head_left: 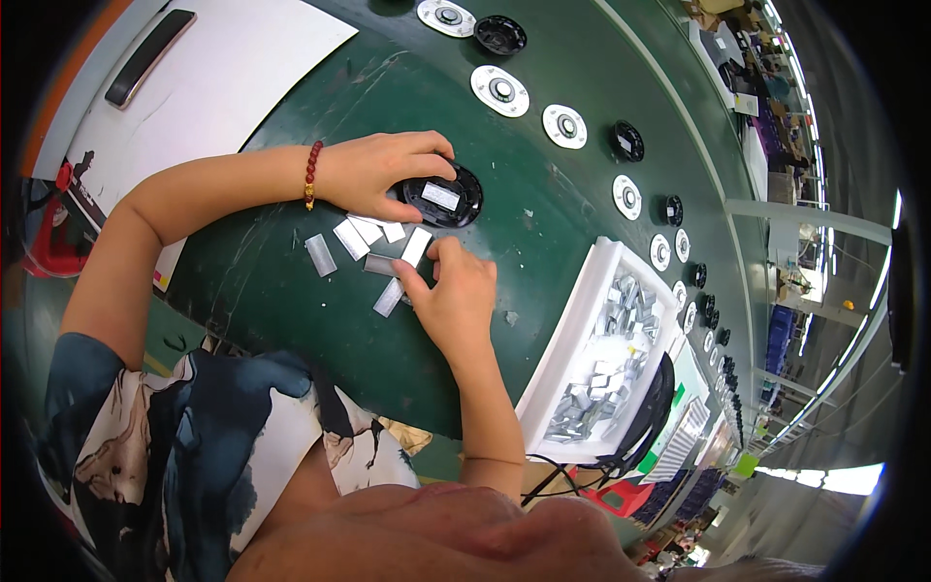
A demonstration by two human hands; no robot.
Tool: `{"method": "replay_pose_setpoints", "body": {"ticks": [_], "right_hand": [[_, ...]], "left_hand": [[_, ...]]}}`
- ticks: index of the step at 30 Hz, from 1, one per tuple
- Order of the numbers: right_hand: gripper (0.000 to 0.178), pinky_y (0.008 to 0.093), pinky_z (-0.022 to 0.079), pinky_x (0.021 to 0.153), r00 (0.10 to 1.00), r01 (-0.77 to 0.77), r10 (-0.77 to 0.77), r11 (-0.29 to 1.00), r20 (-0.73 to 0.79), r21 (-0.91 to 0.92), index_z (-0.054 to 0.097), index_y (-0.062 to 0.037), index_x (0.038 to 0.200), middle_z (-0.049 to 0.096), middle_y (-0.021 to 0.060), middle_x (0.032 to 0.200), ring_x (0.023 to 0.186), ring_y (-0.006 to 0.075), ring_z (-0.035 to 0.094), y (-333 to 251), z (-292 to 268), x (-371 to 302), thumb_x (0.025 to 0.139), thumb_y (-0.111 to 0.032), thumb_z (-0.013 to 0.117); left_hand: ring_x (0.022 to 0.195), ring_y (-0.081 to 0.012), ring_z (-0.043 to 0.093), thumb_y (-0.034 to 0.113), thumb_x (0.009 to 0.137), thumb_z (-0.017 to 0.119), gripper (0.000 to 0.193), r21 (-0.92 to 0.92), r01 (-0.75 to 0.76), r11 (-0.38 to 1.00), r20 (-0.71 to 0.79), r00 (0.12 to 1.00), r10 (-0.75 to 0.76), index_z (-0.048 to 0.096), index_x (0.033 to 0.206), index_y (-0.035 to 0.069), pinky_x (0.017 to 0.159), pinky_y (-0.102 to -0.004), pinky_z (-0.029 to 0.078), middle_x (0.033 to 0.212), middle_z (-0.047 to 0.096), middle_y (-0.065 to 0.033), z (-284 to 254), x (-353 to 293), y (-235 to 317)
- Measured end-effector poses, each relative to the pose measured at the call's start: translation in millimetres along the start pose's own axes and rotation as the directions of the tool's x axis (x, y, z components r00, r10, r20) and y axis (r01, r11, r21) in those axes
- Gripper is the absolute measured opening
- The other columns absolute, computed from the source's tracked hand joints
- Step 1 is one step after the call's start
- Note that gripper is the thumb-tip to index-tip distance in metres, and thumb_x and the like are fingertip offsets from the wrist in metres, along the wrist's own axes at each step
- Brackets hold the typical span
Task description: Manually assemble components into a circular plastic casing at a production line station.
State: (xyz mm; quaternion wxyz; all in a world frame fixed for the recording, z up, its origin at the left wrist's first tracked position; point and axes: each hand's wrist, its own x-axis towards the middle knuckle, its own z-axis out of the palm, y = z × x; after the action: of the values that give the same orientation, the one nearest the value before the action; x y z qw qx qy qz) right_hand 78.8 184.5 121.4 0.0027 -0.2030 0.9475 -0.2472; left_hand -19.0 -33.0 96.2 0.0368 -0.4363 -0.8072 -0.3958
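Observation:
My left hand (383, 173) rests at the left side of a black oval housing (471, 194), with fingers curled over its rim and thumb at the near edge. Inside the housing lies a small silver-white rectangular plate (441, 197). Close by, my right hand (458, 299) has its thumb and index finger on either side of a silver strip (417, 246), seemingly pinching it. Several more loose strips (320, 255) are scattered on the green work surface (281, 301) left of that hand; some overlap, and the right thumb partly covers one.
A white bin (555, 354) full of small silver pieces stands on the right, a black cable (659, 407) beside it. White oval plates with round centres (499, 90) and black housings (500, 35) line the far side. White sheet (233, 58) and black bar (150, 58) lie upper left.

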Motion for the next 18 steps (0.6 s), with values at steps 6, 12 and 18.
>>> {"method": "replay_pose_setpoints", "body": {"ticks": [6, 12, 18], "right_hand": [[0.030, 0.0385, 0.037, 0.072, 0.996, 0.041, -0.040, 0.999, -0.085, 0.011, 0.057, -0.0067, 0.092, 0.059, 0.0064, 0.080, 0.073, 0.0236, 0.058, 7.0, -0.7, -1.7, 0.080, -0.026, 0.077], [0.025, 0.0402, 0.038, 0.075, 0.991, 0.059, -0.051, 0.997, -0.125, 0.057, 0.059, -0.0075, 0.099, 0.061, 0.0076, 0.090, 0.084, 0.0249, 0.061, 7.3, 8.6, -4.9, 0.080, -0.017, 0.073], [0.031, 0.0387, 0.037, 0.082, 0.979, 0.188, -0.181, 0.979, -0.089, 0.078, 0.063, -0.0091, 0.113, 0.060, 0.0069, 0.096, 0.090, 0.0243, 0.059, 7.5, 10.3, -1.4, 0.083, -0.015, 0.071]], "left_hand": [[0.114, -0.0348, 0.057, 0.017, 0.076, 0.078, 0.066, -0.043, 0.030, 0.999, -0.023, 0.999, -0.031, 0.050, 0.135, 0.008, 0.094, -0.0409, 0.050, 0.130, 0.051, -0.0153, 1.3, 31.5, -11.0], [0.118, -0.0358, 0.054, 0.021, 0.080, 0.075, 0.066, 0.153, 0.045, 0.987, -0.289, 0.957, 0.001, 0.048, 0.139, 0.010, 0.104, -0.0431, 0.042, 0.128, 0.053, -0.0156, 13.8, 134.9, -72.4], [0.123, -0.0313, 0.052, 0.042, 0.083, 0.072, 0.069, 0.401, 0.325, 0.856, -0.285, 0.933, -0.221, 0.045, 0.143, 0.022, 0.116, -0.0659, 0.014, 0.126, 0.055, -0.0125, 34.4, 214.2, -122.8]]}}
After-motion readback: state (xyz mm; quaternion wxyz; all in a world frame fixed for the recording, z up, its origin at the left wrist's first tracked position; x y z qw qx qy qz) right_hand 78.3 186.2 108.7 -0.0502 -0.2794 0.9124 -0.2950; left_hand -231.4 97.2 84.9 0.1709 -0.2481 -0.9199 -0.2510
